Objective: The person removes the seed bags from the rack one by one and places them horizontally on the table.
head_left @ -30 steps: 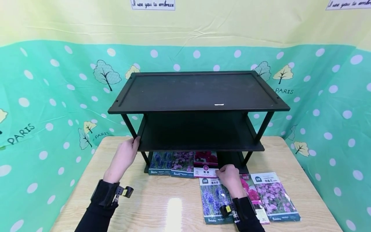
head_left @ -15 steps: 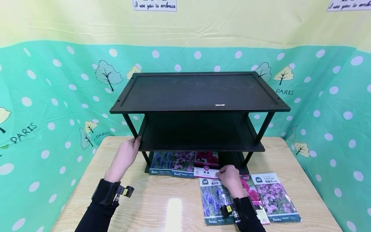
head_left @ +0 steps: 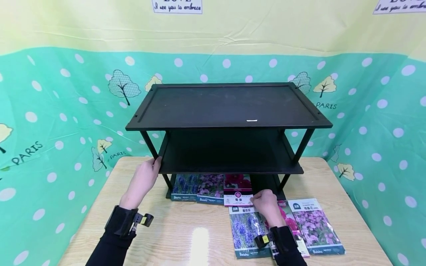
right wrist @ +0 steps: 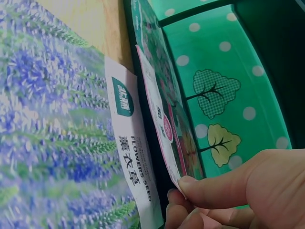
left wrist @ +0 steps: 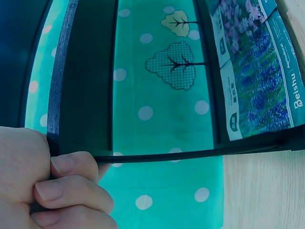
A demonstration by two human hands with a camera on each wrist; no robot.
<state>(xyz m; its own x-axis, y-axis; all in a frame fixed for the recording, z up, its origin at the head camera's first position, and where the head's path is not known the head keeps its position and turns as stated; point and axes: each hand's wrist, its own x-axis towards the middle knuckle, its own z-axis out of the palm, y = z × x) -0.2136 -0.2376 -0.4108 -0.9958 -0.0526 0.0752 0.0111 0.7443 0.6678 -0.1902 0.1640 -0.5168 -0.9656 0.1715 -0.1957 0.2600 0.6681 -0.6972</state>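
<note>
A black three-tier shelf rack stands on the table. My left hand grips the left end of its middle shelf beside the post, fingers curled round the edge in the left wrist view. On the bottom shelf lie a blue-flower seed packet, a purple-flower seed packet and a dark-red-flower seed packet, side by side. My right hand pinches the near right corner of the dark-red-flower packet between thumb and fingers. In the right wrist view that packet stretches away from my thumb; its back part is hidden under the middle shelf.
In front of the rack, on the wooden table, lie a lavender seed packet, a pink-flower seed packet partly under my right wrist, and another purple-flower packet. A green dotted cloth hangs behind and at both sides.
My right hand and the dark-red-flower packet have shifted slightly to the right and nearer to me. The left hand keeps its grip on the rack.
</note>
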